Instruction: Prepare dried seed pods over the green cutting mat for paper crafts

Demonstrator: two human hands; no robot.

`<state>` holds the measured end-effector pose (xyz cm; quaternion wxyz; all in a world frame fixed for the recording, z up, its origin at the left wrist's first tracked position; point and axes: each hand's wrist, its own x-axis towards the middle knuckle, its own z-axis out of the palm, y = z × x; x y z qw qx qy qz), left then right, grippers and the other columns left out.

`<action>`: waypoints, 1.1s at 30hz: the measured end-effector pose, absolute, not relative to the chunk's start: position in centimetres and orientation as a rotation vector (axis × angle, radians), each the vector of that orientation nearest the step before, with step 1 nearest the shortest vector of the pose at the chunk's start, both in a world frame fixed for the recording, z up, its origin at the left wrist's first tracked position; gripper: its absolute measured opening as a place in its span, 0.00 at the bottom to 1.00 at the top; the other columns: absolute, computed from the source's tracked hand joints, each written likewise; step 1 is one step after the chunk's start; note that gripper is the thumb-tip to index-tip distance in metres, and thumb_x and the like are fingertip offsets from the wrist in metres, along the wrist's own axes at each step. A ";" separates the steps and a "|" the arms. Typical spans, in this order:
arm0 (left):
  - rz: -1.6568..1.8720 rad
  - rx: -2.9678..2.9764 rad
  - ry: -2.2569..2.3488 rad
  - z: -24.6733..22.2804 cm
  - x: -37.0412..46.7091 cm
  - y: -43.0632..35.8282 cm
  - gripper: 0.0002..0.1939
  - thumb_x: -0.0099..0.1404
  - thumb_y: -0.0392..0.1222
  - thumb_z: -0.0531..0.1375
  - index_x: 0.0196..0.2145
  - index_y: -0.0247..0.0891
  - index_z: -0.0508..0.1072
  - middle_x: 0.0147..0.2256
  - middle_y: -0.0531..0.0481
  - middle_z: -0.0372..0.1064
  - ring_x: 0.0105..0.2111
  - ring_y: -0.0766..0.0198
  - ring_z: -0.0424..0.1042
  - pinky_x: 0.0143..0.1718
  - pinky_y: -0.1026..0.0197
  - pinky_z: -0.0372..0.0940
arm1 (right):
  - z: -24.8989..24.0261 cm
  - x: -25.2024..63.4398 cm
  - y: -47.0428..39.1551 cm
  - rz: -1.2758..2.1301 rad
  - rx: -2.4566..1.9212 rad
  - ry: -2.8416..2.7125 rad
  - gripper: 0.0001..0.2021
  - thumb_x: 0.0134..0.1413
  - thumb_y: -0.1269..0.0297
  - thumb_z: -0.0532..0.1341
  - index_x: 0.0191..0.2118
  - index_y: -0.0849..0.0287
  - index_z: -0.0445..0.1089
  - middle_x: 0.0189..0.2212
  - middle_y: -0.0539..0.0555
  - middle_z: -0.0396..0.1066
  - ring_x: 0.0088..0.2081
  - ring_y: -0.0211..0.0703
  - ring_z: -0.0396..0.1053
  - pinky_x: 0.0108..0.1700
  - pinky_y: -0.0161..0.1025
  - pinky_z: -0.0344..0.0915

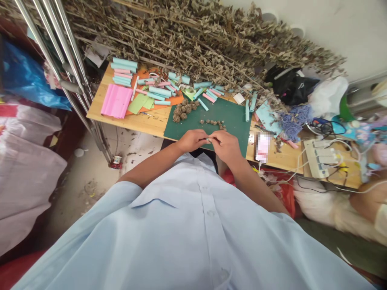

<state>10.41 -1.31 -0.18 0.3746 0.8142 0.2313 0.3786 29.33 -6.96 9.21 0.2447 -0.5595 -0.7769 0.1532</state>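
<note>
My left hand (192,141) and my right hand (224,143) meet at the near edge of a green cutting mat (236,121). Their fingertips pinch together around a tiny pale thing (208,139), too small to name. Just beyond the fingers, a curved row of small brown balls (215,122) lies on the mat. Larger, rough brown clumps (183,109) that look like dried plant matter are heaped at the mat's far left. One blue paper roll (203,104) rests near them on the mat.
Dried leafy stalks (187,40) are piled along the back. Blue and pink paper rolls (159,92) and a pink paper stack (117,100) lie on the wooden table (145,124). To the right are a phone (262,148), a power strip (316,158) and cables. Metal poles (71,60) stand left.
</note>
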 end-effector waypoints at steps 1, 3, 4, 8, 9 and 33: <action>0.973 2.082 0.588 -0.2 10.4 -1.3 0.26 0.77 0.61 0.54 0.45 0.37 0.82 0.40 0.41 0.78 0.41 0.59 0.77 0.45 0.59 0.69 | 9.3 29.3 -7.0 0.407 -1.550 -2.118 0.07 0.63 0.68 0.61 0.40 0.52 0.77 0.39 0.54 0.81 0.43 0.50 0.78 0.48 0.46 0.73; 0.982 2.075 0.584 -0.3 10.5 -1.3 0.26 0.78 0.60 0.54 0.46 0.38 0.82 0.41 0.41 0.79 0.42 0.58 0.78 0.45 0.59 0.70 | 9.5 29.2 -7.2 0.390 -1.590 -2.113 0.08 0.62 0.68 0.61 0.43 0.52 0.77 0.40 0.54 0.82 0.43 0.50 0.79 0.48 0.45 0.73; 0.985 2.072 0.584 -0.3 10.5 -1.3 0.25 0.77 0.60 0.54 0.46 0.38 0.82 0.41 0.41 0.79 0.43 0.58 0.78 0.46 0.58 0.70 | 9.5 29.2 -7.2 0.387 -1.603 -2.112 0.10 0.62 0.68 0.60 0.46 0.52 0.76 0.41 0.54 0.82 0.43 0.50 0.79 0.49 0.46 0.74; 0.988 2.076 0.587 -0.2 10.5 -1.4 0.25 0.77 0.60 0.55 0.45 0.38 0.82 0.40 0.40 0.79 0.42 0.58 0.78 0.45 0.58 0.70 | 9.5 29.0 -7.3 0.382 -1.630 -2.125 0.16 0.61 0.69 0.60 0.53 0.53 0.73 0.43 0.55 0.83 0.46 0.51 0.80 0.51 0.47 0.75; 0.988 2.078 0.588 -0.2 10.5 -1.4 0.25 0.77 0.60 0.54 0.44 0.38 0.82 0.40 0.40 0.79 0.42 0.58 0.78 0.45 0.58 0.70 | 9.5 29.0 -7.2 0.380 -1.632 -2.128 0.16 0.61 0.70 0.60 0.53 0.53 0.73 0.44 0.56 0.83 0.46 0.51 0.80 0.51 0.47 0.75; 0.966 2.093 0.601 -0.5 10.6 -1.4 0.27 0.78 0.61 0.53 0.44 0.36 0.82 0.40 0.40 0.79 0.43 0.57 0.78 0.47 0.57 0.70 | 10.7 28.8 -6.6 0.307 -1.626 -2.371 0.12 0.64 0.68 0.56 0.51 0.55 0.69 0.37 0.57 0.80 0.38 0.53 0.77 0.40 0.44 0.67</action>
